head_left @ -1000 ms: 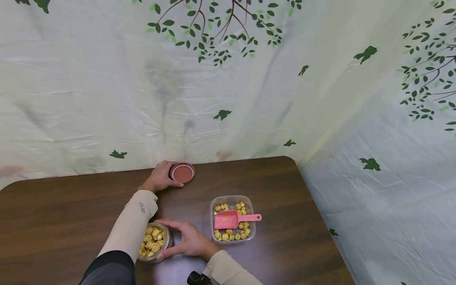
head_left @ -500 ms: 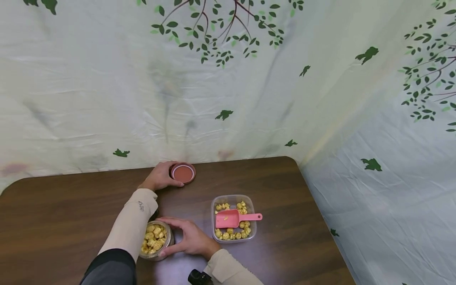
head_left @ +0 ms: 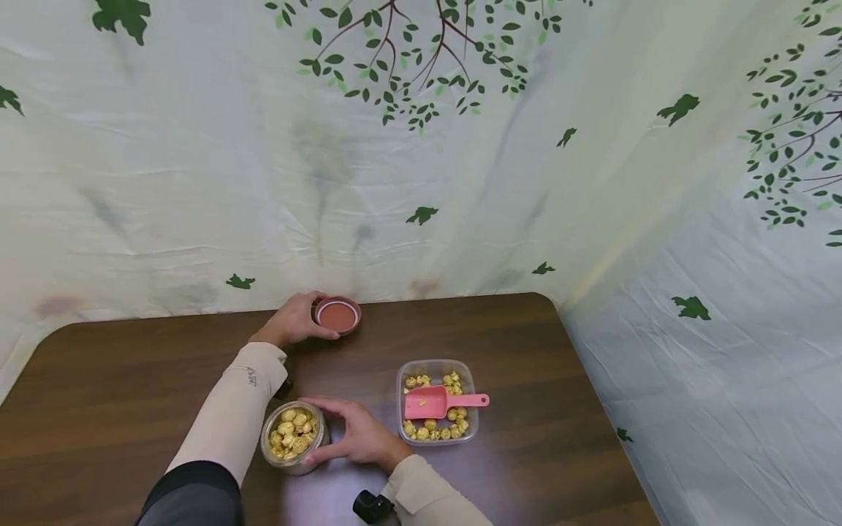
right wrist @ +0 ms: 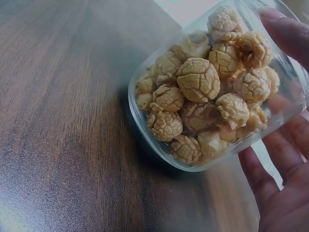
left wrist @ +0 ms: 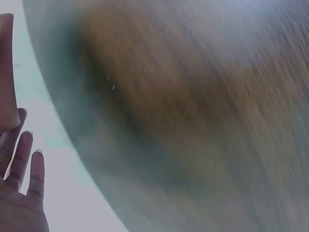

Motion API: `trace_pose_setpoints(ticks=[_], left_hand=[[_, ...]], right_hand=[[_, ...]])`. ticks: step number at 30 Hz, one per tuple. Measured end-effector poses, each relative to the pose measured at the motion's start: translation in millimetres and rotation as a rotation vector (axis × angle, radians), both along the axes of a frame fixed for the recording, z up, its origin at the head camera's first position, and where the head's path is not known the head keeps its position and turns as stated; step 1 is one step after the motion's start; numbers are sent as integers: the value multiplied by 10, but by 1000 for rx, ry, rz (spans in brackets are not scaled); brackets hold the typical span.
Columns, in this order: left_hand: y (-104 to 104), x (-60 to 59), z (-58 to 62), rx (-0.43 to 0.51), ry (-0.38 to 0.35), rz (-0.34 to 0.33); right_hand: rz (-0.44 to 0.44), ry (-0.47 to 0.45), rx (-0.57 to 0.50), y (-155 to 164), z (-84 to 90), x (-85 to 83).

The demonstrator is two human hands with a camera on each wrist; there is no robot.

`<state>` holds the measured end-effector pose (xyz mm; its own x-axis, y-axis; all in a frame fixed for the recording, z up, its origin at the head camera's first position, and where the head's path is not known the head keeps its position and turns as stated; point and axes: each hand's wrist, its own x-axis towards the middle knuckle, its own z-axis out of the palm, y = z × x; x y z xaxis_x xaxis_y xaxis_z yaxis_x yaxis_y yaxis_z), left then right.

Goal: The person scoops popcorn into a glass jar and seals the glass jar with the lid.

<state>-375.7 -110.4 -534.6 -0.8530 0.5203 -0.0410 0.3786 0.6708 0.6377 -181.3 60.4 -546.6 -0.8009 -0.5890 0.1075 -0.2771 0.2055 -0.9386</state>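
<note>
In the head view, my left hand [head_left: 294, 319] holds a round reddish-brown lid [head_left: 338, 316] near the table's far edge, thumb in front and fingers behind. My left hand [left wrist: 21, 179] shows at the left edge of its own wrist view, where I cannot make out the lid. My right hand [head_left: 365, 435] grips the right side of a clear jar [head_left: 293, 436], its thumb and fingers around the wall. Golden popcorn balls [right wrist: 199, 79] fill the jar, seen through its side in the right wrist view.
To the right of the jar stands a clear plastic container [head_left: 472, 431] with popcorn in it. A pink scoop [head_left: 427, 402] lies across it, handle over the right rim. The brown table [head_left: 526, 438] ends at a white leaf-patterned curtain [head_left: 368, 241].
The head view has shifted slightly. My left hand and the lid have moved a little left relative to the container, and the left sleeve no longer covers the jar's edge. The right hand keeps its grip.
</note>
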Motion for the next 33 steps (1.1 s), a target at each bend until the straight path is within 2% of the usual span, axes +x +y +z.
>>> trace_pose_setpoints(ticks=[4, 14, 22, 33], left_hand=[[-129, 58, 94, -33, -13, 23], [-481, 290, 259, -1, -34, 113], [-698, 610, 407, 93, -69, 214], [-975, 1026, 553, 232, 3, 306]], right_hand=[[-2, -41, -21, -8, 10, 13], [5, -46, -45, -58, 0, 18], [-9, -99, -44, -56, 3, 51], [-16, -105, -32, -87, 14, 55]])
